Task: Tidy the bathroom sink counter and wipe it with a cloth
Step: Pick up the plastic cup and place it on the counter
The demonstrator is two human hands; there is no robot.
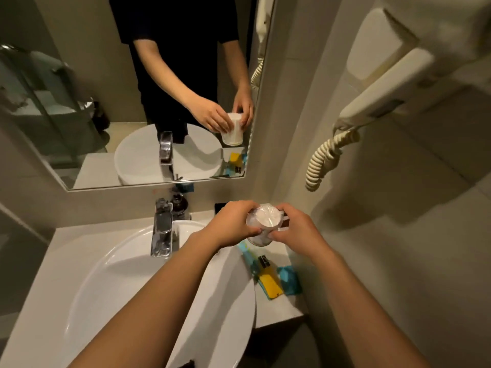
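A white plastic-wrapped cup (263,221) is held just above the right end of the pale counter (281,304), close to the back corner. My left hand (231,224) grips its left side and my right hand (297,229) grips its right side. The mirror shows the same cup upside down between both hands. Below the cup lie a teal packet (248,257), a yellow packet with a black tab (269,284) and a blue packet (289,280). No cloth is in view.
A white oval basin (111,282) fills the counter's middle, with a chrome tap (161,232) behind it and a dark pump bottle (179,203) at the wall. A mirror (79,115) hangs above. A wall hairdryer (385,96) with coiled cord (326,158) is at right.
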